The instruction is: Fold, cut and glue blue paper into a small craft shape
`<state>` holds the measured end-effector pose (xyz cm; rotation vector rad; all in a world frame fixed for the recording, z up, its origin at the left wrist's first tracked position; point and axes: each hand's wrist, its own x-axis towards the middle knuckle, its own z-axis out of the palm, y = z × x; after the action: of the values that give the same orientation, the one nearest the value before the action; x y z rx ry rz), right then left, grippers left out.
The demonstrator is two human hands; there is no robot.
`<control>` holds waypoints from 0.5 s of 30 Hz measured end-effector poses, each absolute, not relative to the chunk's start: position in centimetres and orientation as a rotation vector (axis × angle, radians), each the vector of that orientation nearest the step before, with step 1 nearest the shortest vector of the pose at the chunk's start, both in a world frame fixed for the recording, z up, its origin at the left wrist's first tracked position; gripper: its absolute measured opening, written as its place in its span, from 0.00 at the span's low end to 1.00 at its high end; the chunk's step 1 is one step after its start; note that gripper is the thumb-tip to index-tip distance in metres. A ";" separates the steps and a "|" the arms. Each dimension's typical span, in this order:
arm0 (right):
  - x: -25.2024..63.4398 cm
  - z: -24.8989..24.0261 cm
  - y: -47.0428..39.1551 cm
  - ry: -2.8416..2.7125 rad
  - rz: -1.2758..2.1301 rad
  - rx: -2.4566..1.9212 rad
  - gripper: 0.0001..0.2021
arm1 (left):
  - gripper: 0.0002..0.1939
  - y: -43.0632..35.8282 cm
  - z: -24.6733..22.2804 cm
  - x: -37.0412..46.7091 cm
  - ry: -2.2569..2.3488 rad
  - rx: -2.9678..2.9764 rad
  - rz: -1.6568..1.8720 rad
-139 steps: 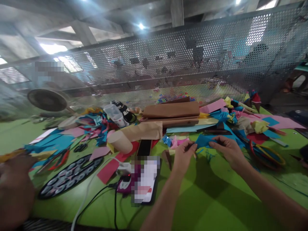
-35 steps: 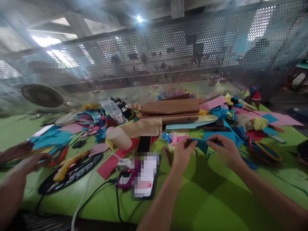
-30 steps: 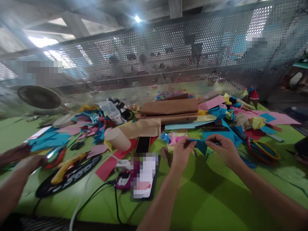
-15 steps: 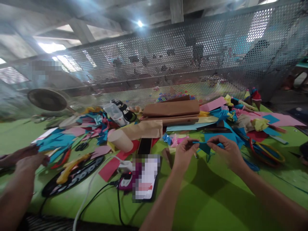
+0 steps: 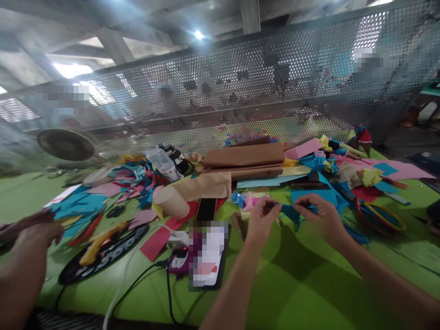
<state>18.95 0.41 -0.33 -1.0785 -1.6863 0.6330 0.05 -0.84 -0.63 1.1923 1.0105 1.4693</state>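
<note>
Left hand [image 5: 264, 217]: nearly closed, fingertips pinching blue paper [image 5: 290, 213]
Right hand [image 5: 319, 213]: pinching the paper's other end
Blue paper: between both hands, above the counter [image 5: 309, 288]
Change: narrower than seconds ago, so folding seems under way
Brown paper [image 5: 244, 155]: beyond the hands

A small, dark blue piece of paper [image 5: 290, 213] is held up over the green table [image 5: 295, 288]. One side is pinched by the left hand [image 5: 260, 222], and the other by the right hand [image 5: 322, 214]. A pointy part is seen hanging down in between. Its ends are hidden by fingers.
</note>
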 end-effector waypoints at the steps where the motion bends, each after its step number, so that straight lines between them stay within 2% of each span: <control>1: 19.0 -0.3 0.4 -1.704 0.615 -1.078 0.09 | 0.10 -0.9 -0.6 0.0 1.011 1.215 1.447; 15: 19.0 -0.3 0.3 -1.850 0.597 -1.104 0.09 | 0.05 -0.9 -0.8 0.0 1.137 1.494 1.288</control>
<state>18.97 0.34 -0.25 -1.1042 -1.8504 0.5974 0.00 -0.94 -0.78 1.4937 1.1373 1.2881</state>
